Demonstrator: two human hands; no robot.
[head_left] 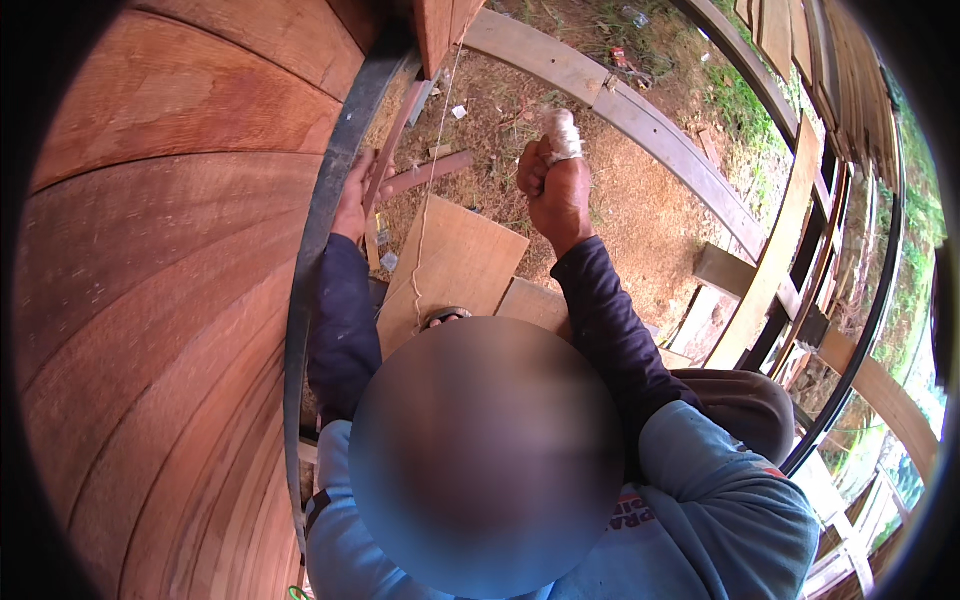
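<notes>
At the edge of the plank wall, my left hand (352, 198) is closed around a narrow wooden strip (396, 140), beside a dark curved beam (340, 160). The beam and the strip partly cover its fingers. My right hand (560, 195) is raised over the ground, its fingers curled into a fist. White wrapping (563, 134) surrounds a stub at the top of this fist; whether that is a bandaged finger or a held thing I cannot tell. Just right of the left hand lies a short reddish wooden piece (428, 173). A thin string (431, 180) hangs down between both hands.
Reddish-brown planks (180, 230) fill the left side. Below my hands lies a plywood board (460, 255), with a foot at its lower edge. A long timber beam (660, 140) crosses beyond my right hand. Stacked boards (850, 80) and slanted timbers (775, 250) stand at right.
</notes>
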